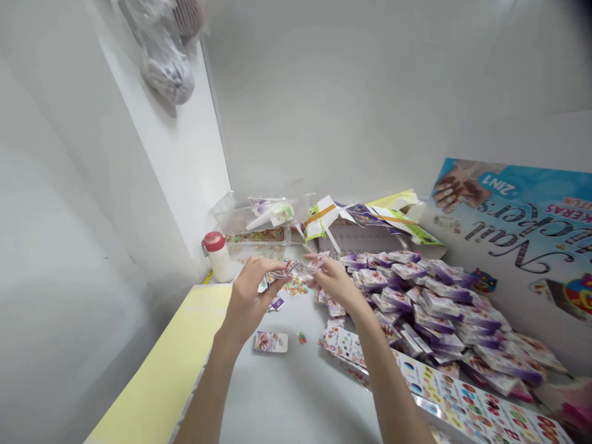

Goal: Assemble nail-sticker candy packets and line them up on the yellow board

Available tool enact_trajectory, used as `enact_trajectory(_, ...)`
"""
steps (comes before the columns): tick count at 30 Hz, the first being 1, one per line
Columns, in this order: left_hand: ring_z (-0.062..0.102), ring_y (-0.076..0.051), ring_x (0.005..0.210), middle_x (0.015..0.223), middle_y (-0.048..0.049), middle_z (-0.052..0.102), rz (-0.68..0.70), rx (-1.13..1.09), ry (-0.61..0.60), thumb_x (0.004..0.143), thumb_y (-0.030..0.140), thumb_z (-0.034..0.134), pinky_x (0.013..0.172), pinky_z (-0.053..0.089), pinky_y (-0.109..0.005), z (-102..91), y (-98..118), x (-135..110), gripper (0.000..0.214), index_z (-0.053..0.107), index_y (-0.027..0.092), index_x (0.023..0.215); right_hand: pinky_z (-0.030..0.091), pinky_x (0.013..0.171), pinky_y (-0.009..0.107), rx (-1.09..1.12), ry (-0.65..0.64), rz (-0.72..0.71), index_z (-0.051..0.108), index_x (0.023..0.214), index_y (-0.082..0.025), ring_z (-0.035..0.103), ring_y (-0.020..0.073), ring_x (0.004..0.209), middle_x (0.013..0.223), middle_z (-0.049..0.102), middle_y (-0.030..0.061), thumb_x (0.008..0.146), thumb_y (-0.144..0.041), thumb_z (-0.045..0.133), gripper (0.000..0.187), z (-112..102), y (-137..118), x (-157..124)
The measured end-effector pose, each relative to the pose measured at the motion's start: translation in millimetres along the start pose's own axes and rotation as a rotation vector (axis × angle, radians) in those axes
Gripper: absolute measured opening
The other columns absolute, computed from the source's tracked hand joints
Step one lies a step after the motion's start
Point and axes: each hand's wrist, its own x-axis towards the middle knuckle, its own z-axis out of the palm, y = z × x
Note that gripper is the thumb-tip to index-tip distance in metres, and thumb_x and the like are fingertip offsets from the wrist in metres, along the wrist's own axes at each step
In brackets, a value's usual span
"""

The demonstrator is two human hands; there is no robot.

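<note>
Printed sticker strips (296, 268) are being pinched in the head view between the fingertips of the left hand (252, 298) and the right hand (335, 285), so both grips are closed on them, at about 12 o'clock from the wearer, over a white work surface (296, 394). Tiny colourful loose stickers (296, 285) are being shown just below the strips, and a single purple-and-white packet (271, 341) is lying near the left hand at 6 o'clock. A large heap of purple-and-white nail-sticker packets (428, 314) is being spread beside the right hand at 3 o'clock, and long printed sticker sheets (476, 401) are lying along its near edge at 4 o'clock. A red-capped white bottle (217, 256) is standing at 10 o'clock, beside a clear plastic tub (252, 219) at 11 o'clock. Torn cardboard packaging (370, 219) is being piled at 1 o'clock, and a nail-sticker display card (513, 231) is leaning at 2 o'clock. A pale yellow board (166, 351) is lying at 8 o'clock, and a plastic bag (166, 61) is hanging high at 11 o'clock.
</note>
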Motion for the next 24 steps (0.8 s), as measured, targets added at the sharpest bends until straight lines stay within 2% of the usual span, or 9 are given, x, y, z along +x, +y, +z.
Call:
enact_trajectory(3, 0.059, -0.018, 0.087, 0.09, -0.0017, 0.066, -0.115, -0.03, 0.037, 0.078, 0.028, 0.067, 0.078, 0.044, -0.028, 0.8, 6.2, -1.2, 0.018, 0.063, 0.025, 0.095, 0.05, 0.063, 0.027, 0.253, 0.069, -0.194, 0.049, 0.125, -0.024, 0.063, 0.0173, 0.082, 0.109, 0.06, 0.0097, 0.087, -0.056, 0.042, 0.05, -22.0, -26.0, -14.9)
enact_trajectory(5, 0.059, -0.017, 0.083, 0.088, -0.0013, 0.065, -0.237, -0.081, 0.034, 0.077, 0.033, 0.068, 0.072, 0.045, -0.025, 3.4, 11.1, -1.8, 0.025, 0.061, 0.025, 0.101, 0.05, 0.075, 0.03, 0.289, -0.068, -0.313, 0.04, 0.134, -0.029, 0.058, 0.02, 0.098, 0.129, 0.05, 0.0111, 0.079, -0.062, 0.053, 0.067, -30.9, -39.8, -26.9)
enact_trajectory(7, 0.058, -0.016, 0.079, 0.087, -0.0009, 0.065, -0.346, -0.173, -0.018, 0.077, 0.036, 0.067, 0.068, 0.046, -0.024, 7.0, 15.6, -2.2, 0.032, 0.06, 0.025, 0.106, 0.049, 0.077, 0.03, 0.257, -0.189, -0.337, 0.034, 0.138, -0.032, 0.055, 0.0212, 0.102, 0.132, 0.046, 0.01, 0.069, -0.057, 0.069, 0.082, -32.5, -49.4, -35.9)
enact_trajectory(9, 0.058, -0.015, 0.076, 0.088, -0.0006, 0.064, -0.428, -0.305, -0.092, 0.078, 0.037, 0.066, 0.067, 0.047, -0.023, 9.8, 18.9, -1.9, 0.036, 0.058, 0.025, 0.111, 0.049, 0.07, 0.028, 0.181, -0.182, -0.288, 0.041, 0.135, -0.031, 0.057, 0.0192, 0.093, 0.117, 0.055, 0.0075, 0.067, -0.046, 0.075, 0.077, -28.4, -54.9, -39.3)
enact_trajectory(12, 0.057, -0.012, 0.069, 0.087, 0.0012, 0.06, -0.51, -0.425, -0.153, 0.078, 0.037, 0.065, 0.061, 0.048, -0.022, 8.0, 19.8, -0.4, 0.039, 0.056, 0.026, 0.114, 0.044, 0.059, 0.024, 0.086, 0.026, -0.2, 0.059, 0.117, -0.027, 0.053, 0.0131, 0.068, 0.088, 0.058, 0.0013, 0.072, -0.037, 0.071, 0.048, -22.0, -56.4, -36.3)
enact_trajectory(15, 0.054, -0.01, 0.062, 0.077, 0.0027, 0.057, -0.56, -0.363, -0.148, 0.076, 0.035, 0.066, 0.054, 0.046, -0.019, -1.3, 15.1, 2.1, 0.035, 0.059, 0.024, 0.109, 0.037, 0.051, 0.022, 0.043, 0.245, -0.136, 0.065, 0.103, -0.024, 0.044, 0.009, 0.055, 0.076, 0.055, -0.002, 0.069, -0.039, 0.073, 0.038, -26.1, -52.5, -32.1)
enact_trajectory(17, 0.054, -0.011, 0.06, 0.072, 0.0021, 0.058, -0.588, -0.327, -0.134, 0.074, 0.034, 0.068, 0.051, 0.045, -0.019, -7.9, 10.2, 3.7, 0.033, 0.061, 0.02, 0.103, 0.031, 0.046, 0.021, 0.009, 0.313, -0.083, 0.065, 0.1, -0.023, 0.037, 0.0078, 0.049, 0.063, 0.049, -0.0048, 0.067, -0.042, 0.073, 0.038, -33.9, -48.8, -31.9)
enact_trajectory(20, 0.055, -0.011, 0.061, 0.071, 0.0013, 0.059, -0.601, -0.297, -0.091, 0.073, 0.033, 0.069, 0.051, 0.046, -0.019, -12.1, 4.0, 5.2, 0.031, 0.062, 0.019, 0.099, 0.024, 0.042, 0.021, -0.043, 0.327, -0.031, 0.066, 0.097, -0.022, 0.031, 0.0077, 0.044, 0.051, 0.037, -0.0079, 0.067, -0.045, 0.073, 0.039, -44.4, -43.5, -33.6)
enact_trajectory(24, 0.058, -0.013, 0.07, 0.076, 0.0008, 0.061, -0.562, -0.256, 0.016, 0.076, 0.035, 0.066, 0.059, 0.05, -0.021, -6.8, 0.6, 5.2, 0.035, 0.062, 0.021, 0.109, 0.033, 0.044, 0.022, -0.002, 0.191, 0.0, 0.066, 0.092, -0.02, 0.044, 0.01, 0.047, 0.054, 0.049, -0.005, 0.068, -0.047, 0.07, 0.036, -47.1, -37.3, -33.8)
